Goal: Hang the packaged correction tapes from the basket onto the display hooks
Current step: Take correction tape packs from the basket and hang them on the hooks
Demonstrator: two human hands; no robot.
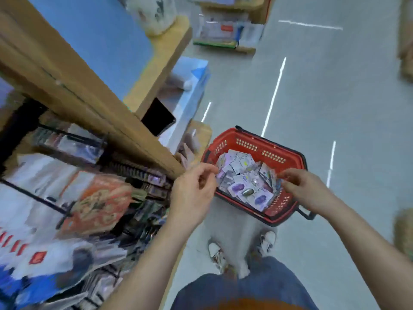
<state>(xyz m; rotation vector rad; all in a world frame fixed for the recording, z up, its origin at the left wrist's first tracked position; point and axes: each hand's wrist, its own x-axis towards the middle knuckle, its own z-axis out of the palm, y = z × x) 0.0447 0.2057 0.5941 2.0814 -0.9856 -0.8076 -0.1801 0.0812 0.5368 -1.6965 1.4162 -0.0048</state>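
Note:
A red plastic basket [257, 145] stands on the floor ahead of my feet, holding several purple-and-white packaged correction tapes [245, 182]. My left hand [192, 193] hovers at the basket's left rim with fingers curled and apart, holding nothing that I can make out. My right hand [306, 191] is over the basket's right side, fingertips touching or close to a package edge; the blur hides whether it grips. Display hooks [138, 173] with hanging packets line the rack to the left, under a wooden shelf edge [107, 104].
The rack on the left carries blurred packaged goods and a black hook arm [33, 195]. A dark tablet-like object [158, 117] leans by the wooden shelf. Grey floor with white light streaks stretches to the right. My two shoes [241, 249] stand just behind the basket.

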